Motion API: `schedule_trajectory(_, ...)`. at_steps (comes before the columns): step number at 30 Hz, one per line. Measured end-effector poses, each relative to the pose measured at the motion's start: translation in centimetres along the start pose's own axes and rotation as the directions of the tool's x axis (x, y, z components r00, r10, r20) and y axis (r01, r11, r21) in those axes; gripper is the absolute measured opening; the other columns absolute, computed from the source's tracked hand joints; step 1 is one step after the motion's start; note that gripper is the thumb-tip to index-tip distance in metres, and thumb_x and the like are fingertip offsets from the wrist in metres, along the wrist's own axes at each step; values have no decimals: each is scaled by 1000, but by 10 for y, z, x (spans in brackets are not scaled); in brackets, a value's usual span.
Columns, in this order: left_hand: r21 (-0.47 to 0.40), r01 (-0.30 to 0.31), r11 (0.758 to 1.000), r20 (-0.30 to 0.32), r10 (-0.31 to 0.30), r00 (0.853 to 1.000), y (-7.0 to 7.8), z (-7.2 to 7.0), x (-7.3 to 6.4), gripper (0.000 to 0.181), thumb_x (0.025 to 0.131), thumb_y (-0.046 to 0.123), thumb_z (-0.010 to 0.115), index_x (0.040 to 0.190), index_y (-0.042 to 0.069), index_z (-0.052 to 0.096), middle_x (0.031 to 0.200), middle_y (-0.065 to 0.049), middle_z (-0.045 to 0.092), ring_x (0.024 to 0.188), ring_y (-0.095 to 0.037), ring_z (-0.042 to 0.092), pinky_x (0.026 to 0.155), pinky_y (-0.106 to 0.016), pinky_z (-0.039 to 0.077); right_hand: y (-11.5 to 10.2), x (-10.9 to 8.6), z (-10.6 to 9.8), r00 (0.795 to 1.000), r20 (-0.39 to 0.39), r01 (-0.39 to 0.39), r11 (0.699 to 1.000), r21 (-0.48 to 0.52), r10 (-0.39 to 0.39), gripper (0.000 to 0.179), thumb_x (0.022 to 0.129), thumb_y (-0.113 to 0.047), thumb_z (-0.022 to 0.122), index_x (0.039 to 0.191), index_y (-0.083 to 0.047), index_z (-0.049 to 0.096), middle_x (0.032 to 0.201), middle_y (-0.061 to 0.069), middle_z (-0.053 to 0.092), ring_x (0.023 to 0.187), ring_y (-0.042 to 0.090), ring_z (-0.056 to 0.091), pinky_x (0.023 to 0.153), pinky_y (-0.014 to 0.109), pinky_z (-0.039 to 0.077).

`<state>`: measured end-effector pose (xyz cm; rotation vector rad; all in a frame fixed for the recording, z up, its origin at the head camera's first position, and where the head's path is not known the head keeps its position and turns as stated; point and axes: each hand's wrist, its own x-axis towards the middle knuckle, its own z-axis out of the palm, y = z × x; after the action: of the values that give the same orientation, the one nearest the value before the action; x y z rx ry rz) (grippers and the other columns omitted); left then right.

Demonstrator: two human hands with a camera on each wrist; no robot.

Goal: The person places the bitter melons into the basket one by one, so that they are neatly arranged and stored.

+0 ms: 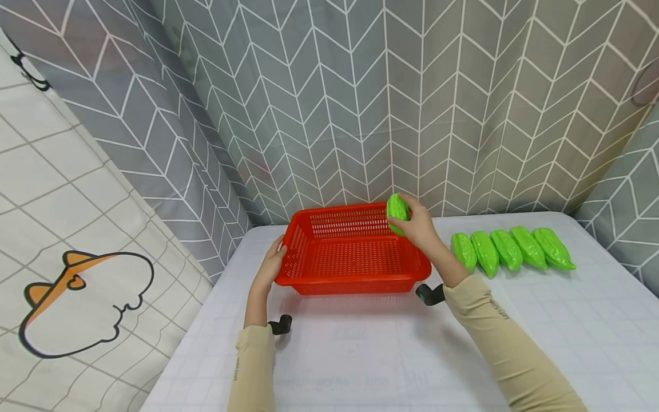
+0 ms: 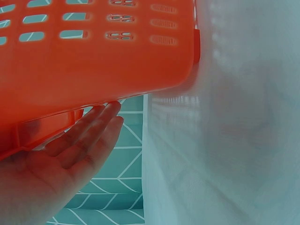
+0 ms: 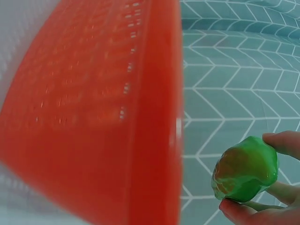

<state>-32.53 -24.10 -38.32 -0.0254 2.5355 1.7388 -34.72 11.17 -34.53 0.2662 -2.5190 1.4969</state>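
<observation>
A red plastic basket (image 1: 355,278) with slotted walls stands on the table, and nothing lies inside it. At its left rim is my left hand (image 1: 270,264), thumb over the edge and fingers (image 2: 96,136) along the outside, holding it. My right hand (image 1: 419,226) pinches a shiny green ridged model vegetable (image 1: 396,213), shaped like a bitter melon, between thumb and fingers. It is held over the basket's back right corner. In the right wrist view the green vegetable (image 3: 246,169) appears above the level of the red rim (image 3: 161,140).
Several similar green vegetables (image 1: 507,250) lie in a row on the white-covered table (image 1: 355,355), right of the basket. A grey patterned curtain (image 1: 360,103) hangs behind the table. Black wrist-camera parts (image 1: 429,294) stick out at both wrists.
</observation>
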Motion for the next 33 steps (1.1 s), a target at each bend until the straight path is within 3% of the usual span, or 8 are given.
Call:
schedule_trajectory(15,6,10,1000,-6,-10,1000,2,1,0,55,106,21,33,157,8,15,154,-23,32,119,-45,53,91,-40,56,-13,1,34,997,68,-54,995,85,48,69,92,-13,64,151,-3,31,147,24,41,129,42,47,103,51,48)
schedule_trajectory(24,-7,8,1000,7,-8,1000,1,2,1,55,106,20,32,157,8,14,153,-24,32,119,-48,52,97,-51,51,-17,-4,56,992,108,-75,991,113,63,69,93,-15,64,152,-3,30,144,25,43,128,41,49,101,50,49)
schedule_trajectory(33,0,14,1000,-28,-14,1000,-23,-1,20,54,106,28,33,157,16,17,152,-18,36,109,-34,60,81,-31,58,-22,-3,78,986,148,-94,985,147,72,68,92,-15,65,151,-4,33,143,25,44,126,41,51,99,48,51)
